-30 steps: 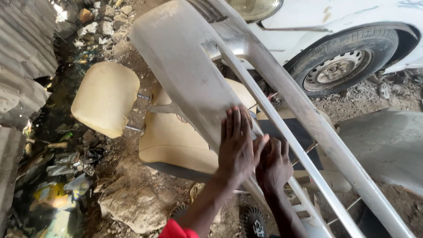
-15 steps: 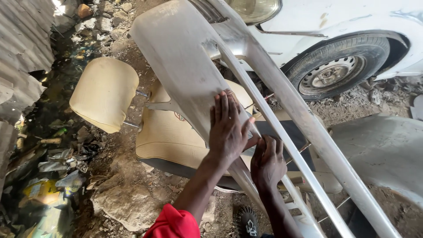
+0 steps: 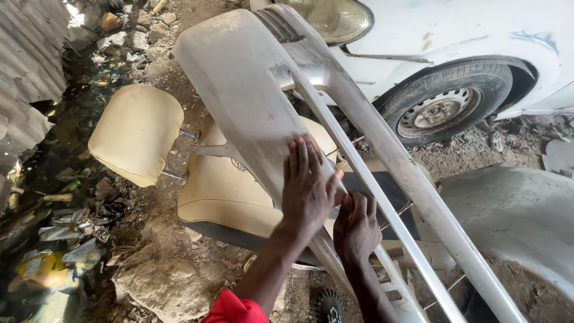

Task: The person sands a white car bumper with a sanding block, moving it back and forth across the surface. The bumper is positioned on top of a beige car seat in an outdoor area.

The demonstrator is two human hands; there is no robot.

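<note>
While the left hand [image 3: 306, 188] is pressing flat and open on the dusty bumper [image 3: 251, 101], fingers spread and pointing up the panel, the right hand [image 3: 357, 227] is curling against the bumper's lower edge just beside it. Compared with a second ago, both hands are sitting in much the same spot on the panel; the left has slid slightly up and the two are staying close, nearly touching at the thumb. The right hand's fingers are bending inward, possibly around a small pad or cloth (too hidden to tell, so its grip is unclear). The bumper is leaning diagonally, upper end near the headlight [image 3: 332, 18] of the white car [image 3: 478, 36], lower end running out of view bottom right. So the work is looking like rubbing or sanding that same patch, with little progress along the surface. Behind the bumper a tan seat [image 3: 221, 191] and its headrest [image 3: 134, 131] are lying on the dirt. A wheel [image 3: 442, 110] is showing to the right, and rubble and litter at left.
</note>
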